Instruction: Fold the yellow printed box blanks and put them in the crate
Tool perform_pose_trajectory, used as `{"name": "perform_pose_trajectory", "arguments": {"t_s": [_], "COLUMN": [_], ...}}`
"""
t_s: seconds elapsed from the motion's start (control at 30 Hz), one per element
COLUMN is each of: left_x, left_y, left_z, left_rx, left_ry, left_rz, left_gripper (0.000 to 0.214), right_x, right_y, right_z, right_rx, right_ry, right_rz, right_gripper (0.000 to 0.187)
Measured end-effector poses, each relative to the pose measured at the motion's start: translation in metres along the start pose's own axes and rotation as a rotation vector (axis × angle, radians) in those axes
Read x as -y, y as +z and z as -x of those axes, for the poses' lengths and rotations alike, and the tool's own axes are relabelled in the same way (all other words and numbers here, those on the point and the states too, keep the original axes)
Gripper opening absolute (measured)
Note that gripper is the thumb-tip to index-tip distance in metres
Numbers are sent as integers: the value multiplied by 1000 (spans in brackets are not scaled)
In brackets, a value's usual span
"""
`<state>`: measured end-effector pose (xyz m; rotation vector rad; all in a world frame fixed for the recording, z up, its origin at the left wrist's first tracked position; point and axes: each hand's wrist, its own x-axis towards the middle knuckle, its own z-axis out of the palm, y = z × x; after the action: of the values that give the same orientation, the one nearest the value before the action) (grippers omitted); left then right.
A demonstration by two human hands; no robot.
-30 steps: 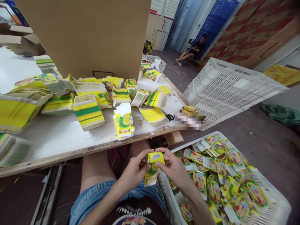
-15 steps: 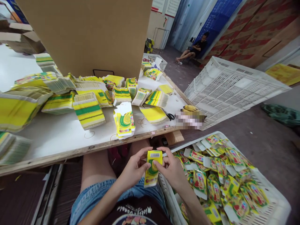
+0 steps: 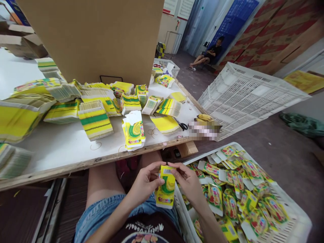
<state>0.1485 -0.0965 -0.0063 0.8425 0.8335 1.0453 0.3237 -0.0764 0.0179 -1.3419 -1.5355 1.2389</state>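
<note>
A small yellow-and-green carton [image 3: 166, 190] with a barcode at its upper end is held over my lap. My left hand [image 3: 147, 182] grips its left edge, thumb on the printed front. My right hand [image 3: 188, 180] pinches the upper right edge, fingertips at the top. Just beyond, a pile of flat cartons [image 3: 134, 131] lies near the table's front edge. To my right, a white plastic crate [image 3: 296, 217] holds many similar cartons [image 3: 230, 204], some with white flaps sticking out.
Bundles of flat cartons [image 3: 95, 119] cover much of the white table [image 3: 63, 148]. Black scissors [image 3: 182, 125] and bananas [image 3: 204, 118] lie toward its right corner. A big cardboard box [image 3: 93, 40] stands behind. White crates [image 3: 250, 98] are stacked at right; a person [image 3: 211, 52] sits farther back.
The carton, seen narrow before, now shows a wider front and a side, as if opened out. It sits slightly lower, and my right thumb has moved up toward the barcode.
</note>
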Motion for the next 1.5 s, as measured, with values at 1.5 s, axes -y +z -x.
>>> {"name": "perform_pose_trajectory", "arguments": {"t_s": [1.5], "left_x": [8], "left_y": [-6], "left_z": [-7], "left_rx": [24], "left_ry": [172], "left_rz": [213], "left_gripper": [53], "right_x": [-10], "right_y": [49], "right_z": [8], "right_rx": [-230], "right_ry": [150], "right_rz": [-417], "right_gripper": [40]}}
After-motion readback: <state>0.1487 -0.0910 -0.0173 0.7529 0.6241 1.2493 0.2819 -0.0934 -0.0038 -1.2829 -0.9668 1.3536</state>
